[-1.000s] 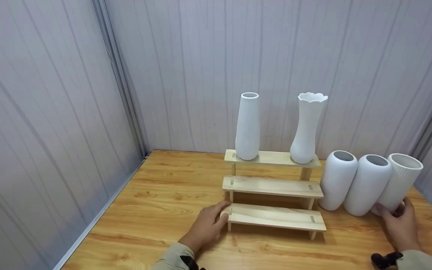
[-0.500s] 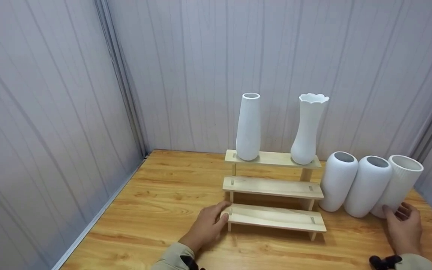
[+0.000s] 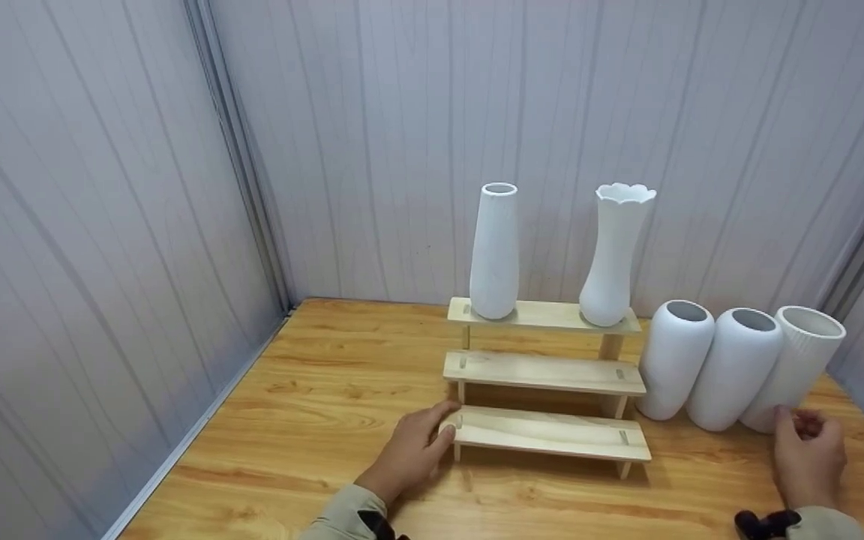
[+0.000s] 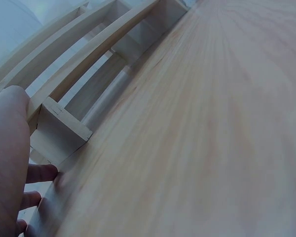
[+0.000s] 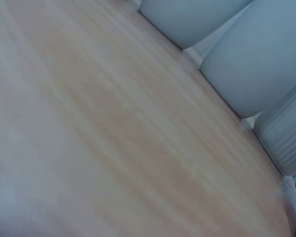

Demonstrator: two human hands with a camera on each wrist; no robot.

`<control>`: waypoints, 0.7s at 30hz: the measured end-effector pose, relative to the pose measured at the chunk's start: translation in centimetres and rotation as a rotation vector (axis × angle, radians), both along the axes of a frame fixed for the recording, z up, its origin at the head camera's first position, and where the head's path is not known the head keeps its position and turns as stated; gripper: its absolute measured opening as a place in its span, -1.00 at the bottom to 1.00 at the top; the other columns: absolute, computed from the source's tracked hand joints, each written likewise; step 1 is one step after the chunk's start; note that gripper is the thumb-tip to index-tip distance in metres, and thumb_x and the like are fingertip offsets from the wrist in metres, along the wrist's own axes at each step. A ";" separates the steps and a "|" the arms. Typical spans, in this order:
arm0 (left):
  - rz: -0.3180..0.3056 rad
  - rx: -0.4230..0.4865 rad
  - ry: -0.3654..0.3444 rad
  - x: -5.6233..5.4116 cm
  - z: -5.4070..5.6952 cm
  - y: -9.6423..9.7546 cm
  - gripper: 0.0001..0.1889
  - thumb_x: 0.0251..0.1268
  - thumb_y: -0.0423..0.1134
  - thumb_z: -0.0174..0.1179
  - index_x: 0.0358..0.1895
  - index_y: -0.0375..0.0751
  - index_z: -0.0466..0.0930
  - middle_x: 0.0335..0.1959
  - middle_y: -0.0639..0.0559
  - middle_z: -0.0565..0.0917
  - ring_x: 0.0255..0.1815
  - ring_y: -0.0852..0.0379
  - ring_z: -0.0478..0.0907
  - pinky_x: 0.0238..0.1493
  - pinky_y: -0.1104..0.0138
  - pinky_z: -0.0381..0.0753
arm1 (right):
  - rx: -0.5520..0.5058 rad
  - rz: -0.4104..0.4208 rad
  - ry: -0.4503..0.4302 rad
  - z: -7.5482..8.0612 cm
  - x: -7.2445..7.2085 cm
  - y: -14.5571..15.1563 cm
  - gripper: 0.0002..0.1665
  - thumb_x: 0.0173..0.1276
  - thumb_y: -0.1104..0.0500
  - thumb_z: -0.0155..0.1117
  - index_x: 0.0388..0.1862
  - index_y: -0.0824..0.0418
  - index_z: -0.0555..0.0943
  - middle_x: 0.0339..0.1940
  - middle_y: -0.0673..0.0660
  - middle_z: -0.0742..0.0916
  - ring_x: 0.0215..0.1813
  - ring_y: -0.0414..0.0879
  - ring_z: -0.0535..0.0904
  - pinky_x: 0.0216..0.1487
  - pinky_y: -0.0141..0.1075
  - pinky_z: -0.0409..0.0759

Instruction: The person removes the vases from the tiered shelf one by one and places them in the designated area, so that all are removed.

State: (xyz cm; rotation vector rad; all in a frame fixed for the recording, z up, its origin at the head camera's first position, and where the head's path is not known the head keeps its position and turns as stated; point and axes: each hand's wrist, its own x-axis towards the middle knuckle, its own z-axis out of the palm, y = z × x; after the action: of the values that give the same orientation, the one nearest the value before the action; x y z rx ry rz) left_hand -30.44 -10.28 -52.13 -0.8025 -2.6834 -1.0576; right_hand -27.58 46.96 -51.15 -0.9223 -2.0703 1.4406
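My left hand [image 3: 408, 451] grips the left end of the lowest step of a three-tier wooden display stand [image 3: 552, 435]. In the left wrist view the thumb [image 4: 12, 106] lies along the step's end, with fingertips lower down by the table. Beside the base of a ribbed white vase [image 3: 799, 367], my right hand [image 3: 811, 461] rests with loosely curled fingers, holding nothing. Its thumb tip overlaps the vase's foot; contact cannot be told. Two smooth white vases, one in the middle [image 3: 738, 367] and one at left [image 3: 676, 360], stand beside the ribbed one.
On the top tier stand a tapered white vase [image 3: 496, 255] at left and a scallop-rimmed vase [image 3: 616, 259] at right. The middle step [image 3: 544, 371] and lowest step are bare. Panelled walls [image 3: 372, 150] bound the wooden table [image 3: 327, 375] behind and on both sides.
My right hand has drawn back from the ribbed vase, its fingers coming away from around the base. My left hand stays on the stand, and the vases keep their places.
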 end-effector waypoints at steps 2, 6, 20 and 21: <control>0.000 0.004 -0.005 0.0 0.0 0.0 -0.52 0.62 0.11 -0.12 0.45 0.08 0.41 0.36 0.13 0.53 0.38 -0.01 0.44 0.40 -0.11 0.28 | 0.016 0.011 0.006 0.0 0.0 -0.2 -0.60 0.41 -0.34 0.09 -0.01 -0.14 0.39 -0.12 -0.08 0.48 -0.17 -0.27 0.36 -0.13 -0.37 0.35; -0.004 0.010 -0.002 0.0 0.0 0.0 -0.52 0.63 0.11 -0.13 0.45 0.08 0.41 0.36 0.12 0.53 0.38 -0.02 0.44 0.40 -0.12 0.27 | 0.032 0.027 0.020 0.0 0.1 -0.6 -0.60 0.43 -0.34 0.06 -0.07 -0.08 0.42 -0.24 -0.11 0.52 -0.25 -0.24 0.41 -0.27 -0.42 0.39; -0.011 0.021 -0.001 0.2 0.0 0.1 -0.53 0.63 0.10 -0.12 0.44 0.08 0.42 0.33 0.10 0.55 0.35 -0.05 0.46 0.38 -0.15 0.29 | 0.181 0.132 0.034 -0.5 0.6 -2.4 -0.43 0.52 -0.27 0.00 -0.01 0.21 0.52 -0.42 -0.11 0.57 -0.34 -0.21 0.43 -0.34 -0.40 0.38; -0.007 0.019 0.005 0.2 0.0 0.1 -0.53 0.63 0.10 -0.12 0.43 0.07 0.43 0.33 0.10 0.56 0.34 -0.05 0.47 0.38 -0.14 0.29 | 0.186 0.142 0.028 -0.4 0.6 -2.5 -0.41 0.51 -0.29 0.00 0.00 0.22 0.53 -0.42 -0.10 0.58 -0.33 -0.21 0.43 -0.34 -0.40 0.38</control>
State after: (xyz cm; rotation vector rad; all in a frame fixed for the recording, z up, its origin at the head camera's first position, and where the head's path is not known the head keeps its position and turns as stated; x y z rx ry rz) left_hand -30.26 -10.16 -52.18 -0.8115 -2.6641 -1.0789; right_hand -26.97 44.47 -51.59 -0.6903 -2.2430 1.2942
